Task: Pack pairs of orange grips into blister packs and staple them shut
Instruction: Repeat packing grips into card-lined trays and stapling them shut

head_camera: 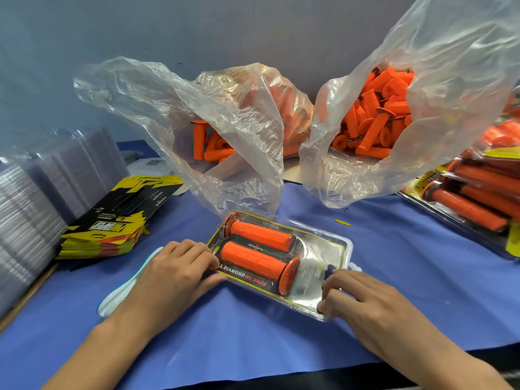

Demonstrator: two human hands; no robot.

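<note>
A clear blister pack (318, 254) lies on the blue cloth in the middle, with two orange grips (253, 250) side by side over a black and yellow card. My left hand (180, 270) presses the pack's left end with bent fingers. My right hand (357, 299) pinches the pack's right near corner. A white and teal tool (123, 291), perhaps a stapler, lies partly under my left wrist.
Two open plastic bags of loose orange grips stand behind, one at centre (225, 130) and one at right (377, 122). Printed cards (112, 220) are stacked at left beside stacks of empty clear blisters (33, 198). Filled packs (478, 198) pile up at the right edge.
</note>
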